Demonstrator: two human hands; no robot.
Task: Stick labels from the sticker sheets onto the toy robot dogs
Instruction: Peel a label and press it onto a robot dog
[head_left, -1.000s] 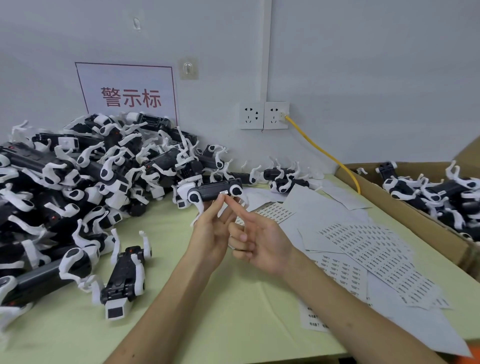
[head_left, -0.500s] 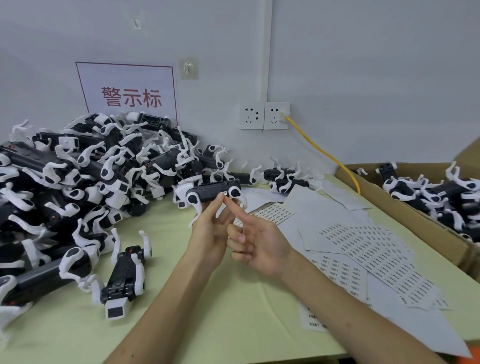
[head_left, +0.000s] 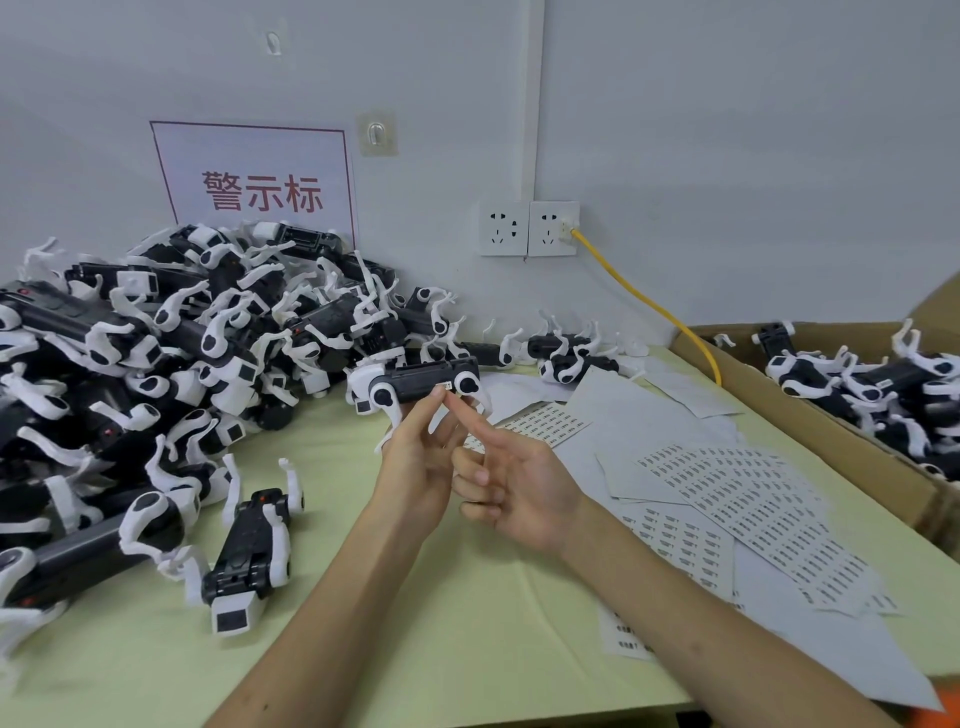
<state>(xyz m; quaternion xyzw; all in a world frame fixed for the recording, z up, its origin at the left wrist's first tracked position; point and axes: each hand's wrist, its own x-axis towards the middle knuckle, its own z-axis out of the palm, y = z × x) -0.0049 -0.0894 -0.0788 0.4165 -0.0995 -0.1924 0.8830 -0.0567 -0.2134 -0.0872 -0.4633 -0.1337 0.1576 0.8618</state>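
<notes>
While gripped from below in the left hand (head_left: 415, 467) and held above the table (head_left: 467, 623), just in front of the pile of toy robot dogs (head_left: 197, 353): one toy robot dog (head_left: 421, 382), black body, white legs. Long axis running across the view, close to level; white head block toward the person's left, rear toward the right, legs hanging down over the fingers. Right hand (head_left: 514, 488) holding nothing, index finger stretched out with its tip at a small white label (head_left: 445, 385) on the near side of the body, remaining fingers loosely folded; pressing or merely touching, not resolvable. Judged step: label already on this dog, being rubbed down or checked. Judged progress: well short of done, with the large pile at left and a single dog (head_left: 249, 545) on its back nearer the table edge apparently waiting, labels on them not discernible, and a smaller number lying in the cardboard box (head_left: 852, 457) at right, presumably finished. Sticker sheets (head_left: 753, 499) spread to the right of the hands, many printed labels left on them, some sheets looking blank.
</notes>
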